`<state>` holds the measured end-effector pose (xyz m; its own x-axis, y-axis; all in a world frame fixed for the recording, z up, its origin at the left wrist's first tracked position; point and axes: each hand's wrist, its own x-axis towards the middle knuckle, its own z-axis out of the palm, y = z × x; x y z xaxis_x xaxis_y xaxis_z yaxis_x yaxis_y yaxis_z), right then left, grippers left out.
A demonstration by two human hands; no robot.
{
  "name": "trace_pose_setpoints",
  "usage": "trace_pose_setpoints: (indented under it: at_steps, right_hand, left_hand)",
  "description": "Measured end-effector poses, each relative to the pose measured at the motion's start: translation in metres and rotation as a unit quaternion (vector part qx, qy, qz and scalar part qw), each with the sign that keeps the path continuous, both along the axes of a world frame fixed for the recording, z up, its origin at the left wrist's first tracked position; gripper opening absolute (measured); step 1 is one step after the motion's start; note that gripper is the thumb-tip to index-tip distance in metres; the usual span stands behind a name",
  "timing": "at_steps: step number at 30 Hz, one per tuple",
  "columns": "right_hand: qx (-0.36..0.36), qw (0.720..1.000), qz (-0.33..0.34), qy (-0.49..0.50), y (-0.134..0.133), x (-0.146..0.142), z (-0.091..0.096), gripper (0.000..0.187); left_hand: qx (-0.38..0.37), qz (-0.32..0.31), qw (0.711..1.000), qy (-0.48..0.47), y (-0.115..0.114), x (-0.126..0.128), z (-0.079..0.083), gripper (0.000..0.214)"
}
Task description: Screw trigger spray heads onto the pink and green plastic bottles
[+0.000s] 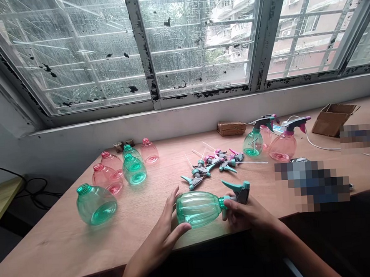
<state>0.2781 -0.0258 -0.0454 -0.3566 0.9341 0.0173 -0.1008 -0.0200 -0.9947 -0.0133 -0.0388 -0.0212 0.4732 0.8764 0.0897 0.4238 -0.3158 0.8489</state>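
A clear green spray bottle (198, 208) lies on its side in the air above the table's front edge, base to the left. My left hand (167, 227) cups the base end, thumb along the underside. At the neck, my right hand (239, 212) closes around the collar of the grey-and-teal trigger head (240, 191), which is seated on the bottle. A thin tube shows inside the bottle. Just beyond lies a pile of loose trigger heads (219, 159), teal and pink, with white tubes. Headless green bottles (97, 206) and pink bottles (107, 178) stand to the left.
Toward the back right stand a green bottle (253, 142) and pink bottles (282, 145) with heads fitted. A small brown box (231, 128) and an open carton (334, 119) sit near the wall. A white cable (317, 147) crosses the right side, beside a pixelated patch.
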Motion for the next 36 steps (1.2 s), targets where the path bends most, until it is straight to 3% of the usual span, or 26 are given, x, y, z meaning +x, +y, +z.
trace_pose_setpoints:
  at_steps: [6,10,15,23,31,36]
  right_hand:
    - [0.041,0.999,0.010,0.007,0.001,0.001,-0.001,0.049]
    - [0.025,0.999,0.008,0.027,0.002,0.001,-0.004,0.044]
    - [0.016,0.999,0.005,0.050,0.003,0.001,-0.006,0.040]
    - [0.004,0.998,0.003,0.061,0.002,0.002,-0.009,0.039]
    - [0.003,0.999,-0.007,0.050,0.002,0.002,-0.008,0.041]
    - [0.013,0.999,-0.013,0.051,0.003,0.003,-0.007,0.039]
  left_hand:
    - [0.029,0.006,0.997,0.067,-0.002,0.003,0.010,0.066]
    - [0.036,0.022,0.996,0.073,0.000,0.004,0.006,0.070]
    - [0.030,0.014,0.999,0.029,0.001,-0.001,-0.006,0.077]
    - [-0.043,-0.006,0.995,-0.087,0.000,-0.001,-0.004,0.067]
    - [0.035,-0.010,0.997,-0.071,0.006,0.003,-0.009,0.083]
    - [-0.025,-0.025,0.995,-0.094,0.003,0.001,-0.003,0.074]
